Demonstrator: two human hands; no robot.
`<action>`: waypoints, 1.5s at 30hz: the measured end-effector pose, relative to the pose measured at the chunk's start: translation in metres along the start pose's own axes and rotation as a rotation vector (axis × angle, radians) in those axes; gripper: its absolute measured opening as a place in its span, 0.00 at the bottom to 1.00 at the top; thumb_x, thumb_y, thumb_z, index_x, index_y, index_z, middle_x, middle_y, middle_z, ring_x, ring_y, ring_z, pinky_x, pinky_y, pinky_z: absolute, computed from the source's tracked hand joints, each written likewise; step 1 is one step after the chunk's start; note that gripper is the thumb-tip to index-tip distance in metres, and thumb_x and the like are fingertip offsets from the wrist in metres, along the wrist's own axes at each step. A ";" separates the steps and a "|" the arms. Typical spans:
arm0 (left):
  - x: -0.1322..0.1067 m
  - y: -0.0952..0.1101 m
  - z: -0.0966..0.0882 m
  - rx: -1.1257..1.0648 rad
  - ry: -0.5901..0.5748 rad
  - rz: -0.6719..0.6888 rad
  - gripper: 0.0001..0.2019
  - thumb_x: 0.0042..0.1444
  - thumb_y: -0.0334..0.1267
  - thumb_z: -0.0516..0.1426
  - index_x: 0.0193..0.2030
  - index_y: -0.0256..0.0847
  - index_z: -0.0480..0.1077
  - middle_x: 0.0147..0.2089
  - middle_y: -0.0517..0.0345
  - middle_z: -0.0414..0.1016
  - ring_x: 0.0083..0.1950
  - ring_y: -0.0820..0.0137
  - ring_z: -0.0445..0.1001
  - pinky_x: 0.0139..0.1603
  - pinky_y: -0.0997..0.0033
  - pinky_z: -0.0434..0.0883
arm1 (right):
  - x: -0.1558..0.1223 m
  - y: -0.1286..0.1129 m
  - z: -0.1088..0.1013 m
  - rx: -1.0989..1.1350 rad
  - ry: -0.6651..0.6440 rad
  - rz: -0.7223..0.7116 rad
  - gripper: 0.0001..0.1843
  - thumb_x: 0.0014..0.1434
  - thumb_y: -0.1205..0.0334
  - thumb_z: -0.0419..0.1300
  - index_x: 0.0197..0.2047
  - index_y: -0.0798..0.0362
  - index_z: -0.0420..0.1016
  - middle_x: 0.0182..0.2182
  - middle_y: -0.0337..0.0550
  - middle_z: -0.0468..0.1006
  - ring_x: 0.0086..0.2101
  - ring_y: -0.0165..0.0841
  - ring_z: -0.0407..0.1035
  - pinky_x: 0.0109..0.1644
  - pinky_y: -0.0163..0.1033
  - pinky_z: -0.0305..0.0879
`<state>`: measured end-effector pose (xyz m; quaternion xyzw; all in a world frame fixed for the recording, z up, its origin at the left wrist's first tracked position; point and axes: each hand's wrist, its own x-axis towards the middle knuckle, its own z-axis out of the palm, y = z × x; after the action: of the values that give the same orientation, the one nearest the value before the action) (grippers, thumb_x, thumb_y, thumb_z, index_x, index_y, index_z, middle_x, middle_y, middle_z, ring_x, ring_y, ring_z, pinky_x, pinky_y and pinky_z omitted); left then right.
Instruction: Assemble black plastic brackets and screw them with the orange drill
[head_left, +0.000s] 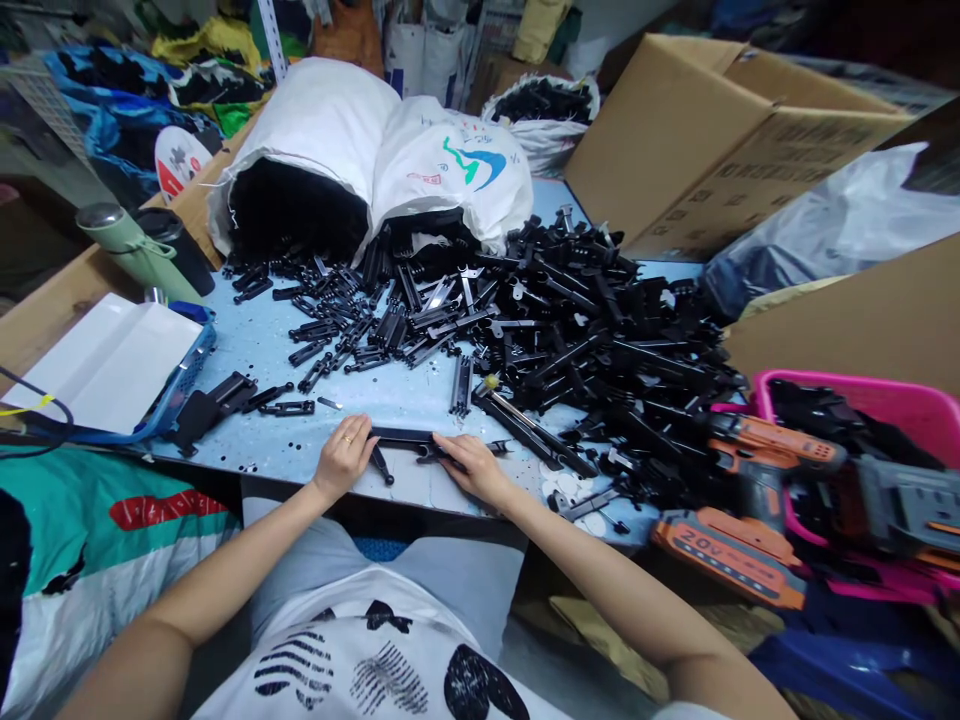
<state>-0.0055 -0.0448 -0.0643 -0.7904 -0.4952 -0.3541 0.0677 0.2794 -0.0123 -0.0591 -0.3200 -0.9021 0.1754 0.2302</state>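
Note:
A long black plastic bar (405, 437) lies across the near edge of the light blue table (255, 350). My left hand (345, 455) grips its left end with curled fingers; a ring shows on one finger. My right hand (472, 465) presses on the bar's right end, fingers closed over a smaller black part there. A big heap of similar black plastic parts (570, 320) spreads over the table just beyond and to the right of my hands.
Two white sacks (375, 150) spill black parts at the back. A cardboard box (712, 130) stands at the back right. An orange cordless drill (757, 500) rests against a pink basket (900, 410) on the right. A white tray (105, 360) and green bottle (135, 250) sit left.

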 end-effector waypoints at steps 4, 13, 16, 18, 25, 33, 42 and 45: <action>-0.003 -0.004 -0.007 0.047 -0.037 -0.066 0.17 0.59 0.34 0.54 0.55 0.38 0.68 0.51 0.45 0.75 0.57 0.55 0.70 0.53 0.53 0.70 | 0.002 0.002 -0.009 -0.033 -0.057 -0.023 0.27 0.65 0.62 0.49 0.66 0.50 0.50 0.49 0.50 0.72 0.47 0.37 0.67 0.49 0.45 0.65; 0.032 0.019 -0.006 0.033 -0.273 0.107 0.19 0.61 0.44 0.51 0.53 0.35 0.68 0.51 0.40 0.73 0.53 0.56 0.71 0.55 0.53 0.64 | 0.017 0.017 -0.027 -0.421 -0.141 0.060 0.31 0.56 0.33 0.50 0.27 0.55 0.72 0.22 0.47 0.71 0.26 0.36 0.67 0.30 0.38 0.58; 0.050 0.028 -0.002 -0.009 -0.425 0.157 0.20 0.63 0.47 0.47 0.41 0.34 0.72 0.33 0.45 0.76 0.36 0.62 0.74 0.37 0.64 0.69 | 0.020 0.007 -0.037 -0.441 -0.116 -0.046 0.33 0.56 0.32 0.47 0.20 0.54 0.66 0.17 0.44 0.68 0.21 0.31 0.63 0.26 0.37 0.51; 0.058 0.034 -0.011 -0.027 -0.413 0.109 0.24 0.63 0.51 0.44 0.29 0.37 0.71 0.24 0.49 0.72 0.29 0.64 0.71 0.30 0.67 0.67 | 0.022 -0.009 -0.053 -0.371 -0.087 -0.151 0.33 0.57 0.33 0.45 0.19 0.53 0.64 0.16 0.42 0.66 0.19 0.30 0.60 0.25 0.37 0.48; 0.063 0.084 -0.089 -0.798 -0.373 0.055 0.32 0.64 0.54 0.31 0.25 0.44 0.68 0.19 0.54 0.67 0.22 0.68 0.68 0.26 0.67 0.66 | 0.025 -0.087 -0.099 0.393 -0.077 -0.421 0.32 0.61 0.34 0.40 0.23 0.50 0.63 0.14 0.36 0.59 0.18 0.29 0.57 0.23 0.38 0.49; 0.043 0.118 -0.071 -0.793 -0.030 -0.186 0.39 0.61 0.58 0.26 0.44 0.43 0.73 0.34 0.46 0.76 0.36 0.64 0.76 0.35 0.62 0.73 | 0.037 -0.112 0.020 0.573 0.630 0.178 0.31 0.61 0.37 0.30 0.39 0.46 0.66 0.30 0.48 0.66 0.35 0.41 0.65 0.40 0.50 0.64; 0.088 0.021 0.038 -0.059 -0.237 -0.068 0.36 0.57 0.64 0.41 0.44 0.32 0.73 0.32 0.41 0.74 0.35 0.59 0.74 0.36 0.63 0.68 | 0.114 0.039 -0.033 -0.454 0.215 0.437 0.14 0.59 0.55 0.54 0.33 0.57 0.75 0.51 0.60 0.68 0.57 0.52 0.52 0.57 0.59 0.48; 0.117 -0.003 0.052 0.079 -0.285 -0.166 0.29 0.59 0.58 0.47 0.48 0.31 0.70 0.38 0.38 0.73 0.42 0.55 0.71 0.41 0.59 0.66 | 0.120 0.059 -0.032 -0.555 0.129 0.508 0.13 0.55 0.60 0.56 0.33 0.61 0.76 0.52 0.65 0.67 0.58 0.54 0.51 0.58 0.63 0.44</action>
<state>0.0479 0.0659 -0.0299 -0.7858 -0.5768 -0.2232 -0.0018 0.2426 0.1154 -0.0234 -0.5938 -0.7910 -0.0449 0.1403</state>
